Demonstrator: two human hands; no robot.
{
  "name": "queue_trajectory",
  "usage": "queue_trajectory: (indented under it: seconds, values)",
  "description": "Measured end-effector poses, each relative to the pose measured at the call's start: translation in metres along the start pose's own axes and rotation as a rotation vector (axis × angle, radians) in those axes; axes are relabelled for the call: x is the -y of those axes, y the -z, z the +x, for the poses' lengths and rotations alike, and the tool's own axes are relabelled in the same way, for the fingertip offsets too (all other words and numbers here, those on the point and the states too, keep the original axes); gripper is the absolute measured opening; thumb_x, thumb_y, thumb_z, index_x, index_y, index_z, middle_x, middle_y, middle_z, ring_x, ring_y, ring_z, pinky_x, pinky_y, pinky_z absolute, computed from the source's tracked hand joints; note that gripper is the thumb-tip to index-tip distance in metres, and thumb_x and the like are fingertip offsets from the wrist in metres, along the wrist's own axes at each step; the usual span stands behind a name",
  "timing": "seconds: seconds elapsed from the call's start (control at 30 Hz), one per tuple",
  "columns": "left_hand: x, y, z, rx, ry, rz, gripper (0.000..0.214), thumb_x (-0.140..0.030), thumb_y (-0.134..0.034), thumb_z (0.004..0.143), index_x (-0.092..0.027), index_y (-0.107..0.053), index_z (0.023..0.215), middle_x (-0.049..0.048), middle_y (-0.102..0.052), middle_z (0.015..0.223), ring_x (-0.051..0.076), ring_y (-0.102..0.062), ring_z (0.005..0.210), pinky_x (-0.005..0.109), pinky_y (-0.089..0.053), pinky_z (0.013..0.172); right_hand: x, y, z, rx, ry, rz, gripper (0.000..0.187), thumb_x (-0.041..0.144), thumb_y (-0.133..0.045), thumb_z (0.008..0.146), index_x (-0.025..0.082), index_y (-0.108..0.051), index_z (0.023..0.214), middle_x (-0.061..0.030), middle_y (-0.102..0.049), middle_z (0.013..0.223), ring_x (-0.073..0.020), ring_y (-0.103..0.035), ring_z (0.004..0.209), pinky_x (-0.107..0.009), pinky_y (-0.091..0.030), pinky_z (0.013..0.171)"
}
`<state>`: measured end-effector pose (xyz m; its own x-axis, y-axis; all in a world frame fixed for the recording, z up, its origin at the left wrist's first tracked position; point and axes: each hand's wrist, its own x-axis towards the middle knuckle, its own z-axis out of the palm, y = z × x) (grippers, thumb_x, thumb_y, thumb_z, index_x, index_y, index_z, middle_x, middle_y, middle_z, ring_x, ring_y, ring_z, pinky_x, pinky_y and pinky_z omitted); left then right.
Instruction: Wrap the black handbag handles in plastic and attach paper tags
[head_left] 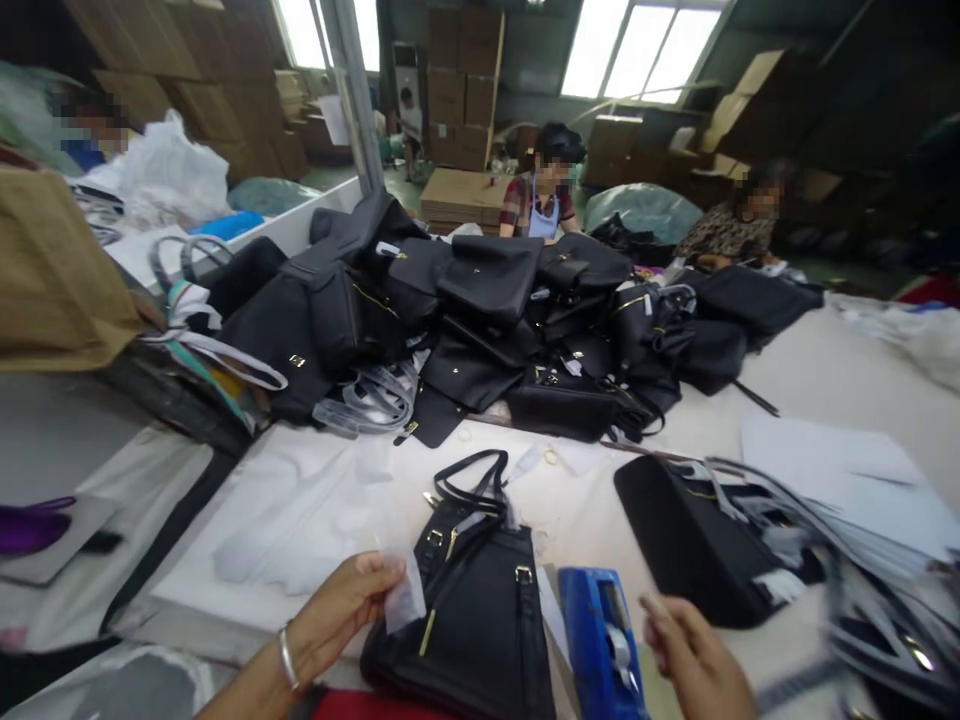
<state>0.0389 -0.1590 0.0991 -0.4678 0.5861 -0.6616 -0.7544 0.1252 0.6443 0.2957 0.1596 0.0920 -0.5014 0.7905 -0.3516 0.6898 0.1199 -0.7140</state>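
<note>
My left hand [349, 605], with a silver bangle at the wrist, pinches a thin translucent white slip [406, 598]. The slip hangs over the left edge of a black handbag [480, 640]. That bag lies in front of me, with gold buckles, a gold zip and thin black handles. To its right stands a blue tape dispenser [606, 640]. My right hand [694, 655] is just right of the dispenser, slightly blurred. Its thumb and fingers are pressed together, and anything between them is too small to make out.
A large heap of black bags [487, 285] covers the table's far side. Another black bag [697, 540] with wrapped straps lies at right, near white sheets [840, 480]. A brown bag [60, 270] stands at left. Co-workers [541, 195] sit across the table, before stacked cartons [461, 85].
</note>
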Motion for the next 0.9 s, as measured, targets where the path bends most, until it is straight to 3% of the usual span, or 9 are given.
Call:
queue_trajectory:
  seconds: [0.1, 0.17, 0.27, 0.33, 0.43, 0.53, 0.7, 0.9]
  values:
    - [-0.006, -0.002, 0.006, -0.057, -0.093, 0.029, 0.027, -0.039, -0.075, 0.069, -0.013, -0.067, 0.069, 0.0026, -0.066, 0.067, 0.014, -0.057, 0.061, 0.024, -0.044, 0.061, 0.087, -0.091, -0.025, 0.284, 0.069, 0.223, 0.05, 0.065, -0.039, 0.085, 0.021, -0.047, 0.063, 0.0018, -0.049, 0.052, -0.0115, -0.044, 0.046, -0.024, -0.033, 0.045]
    - [-0.01, -0.003, 0.01, -0.123, -0.167, 0.048, 0.026, -0.039, -0.073, 0.071, -0.015, -0.065, 0.07, 0.0, -0.064, 0.065, 0.013, -0.055, 0.06, 0.024, -0.043, 0.06, 0.12, -0.15, -0.04, 0.499, 0.154, 0.319, 0.048, 0.062, -0.042, 0.086, 0.019, -0.05, 0.067, 0.002, -0.052, 0.058, -0.0091, -0.046, 0.05, -0.021, -0.036, 0.048]
    - [-0.01, 0.002, 0.016, -0.219, -0.275, 0.095, 0.024, -0.038, -0.073, 0.071, -0.016, -0.063, 0.071, -0.0024, -0.062, 0.063, 0.013, -0.054, 0.06, 0.024, -0.043, 0.061, 0.137, -0.214, -0.057, 0.726, 0.047, 0.572, 0.046, 0.061, -0.059, 0.078, 0.018, -0.053, 0.092, -0.0017, -0.061, 0.081, -0.0104, -0.056, 0.061, -0.019, -0.041, 0.047]
    - [-0.004, 0.008, 0.02, -0.255, -0.292, 0.111, 0.024, -0.038, -0.073, 0.071, -0.016, -0.064, 0.073, -0.0029, -0.063, 0.062, 0.013, -0.054, 0.059, 0.024, -0.043, 0.06, 0.137, -0.236, -0.063, 0.779, -0.096, 0.715, 0.047, 0.056, -0.07, 0.071, 0.017, -0.052, 0.091, -0.0008, -0.061, 0.079, -0.0085, -0.054, 0.057, -0.017, -0.041, 0.044]
    - [0.01, 0.018, 0.025, -0.265, -0.264, 0.079, 0.024, -0.039, -0.071, 0.073, -0.016, -0.065, 0.079, -0.0009, -0.067, 0.068, 0.016, -0.06, 0.065, 0.027, -0.046, 0.066, 0.136, -0.249, -0.065, 0.807, -0.31, 0.896, 0.047, 0.044, -0.079, 0.064, 0.016, -0.054, 0.092, 0.003, -0.057, 0.072, -0.0047, -0.048, 0.051, -0.015, -0.04, 0.043]
    - [0.019, 0.022, 0.027, -0.254, -0.218, 0.014, 0.025, -0.039, -0.07, 0.074, -0.016, -0.067, 0.083, 0.0013, -0.071, 0.073, 0.018, -0.062, 0.07, 0.028, -0.048, 0.069, 0.135, -0.251, -0.064, 0.875, -0.431, 1.009, 0.05, 0.036, -0.081, 0.064, 0.016, -0.055, 0.101, 0.0049, -0.055, 0.071, -0.003, -0.045, 0.05, -0.014, -0.039, 0.044]
    - [0.019, 0.019, 0.032, -0.255, -0.208, -0.058, 0.021, -0.035, -0.073, 0.072, -0.015, -0.069, 0.075, 0.001, -0.068, 0.066, 0.014, -0.058, 0.06, 0.023, -0.046, 0.059, 0.124, -0.25, -0.054, 0.755, -0.362, 0.979, 0.031, 0.038, -0.074, 0.072, 0.015, -0.054, 0.08, 0.0072, -0.048, 0.056, -0.0029, -0.035, 0.043, -0.015, -0.03, 0.041]
    - [0.036, 0.021, 0.041, -0.331, -0.123, -0.234, 0.024, -0.033, -0.078, 0.067, -0.014, -0.067, 0.074, -0.0002, -0.065, 0.064, 0.012, -0.057, 0.058, 0.022, -0.045, 0.056, 0.109, -0.25, -0.04, 0.68, -0.259, 0.814, 0.033, 0.045, -0.068, 0.074, 0.016, -0.053, 0.072, 0.0068, -0.047, 0.053, -0.0049, -0.032, 0.042, -0.018, -0.028, 0.042]
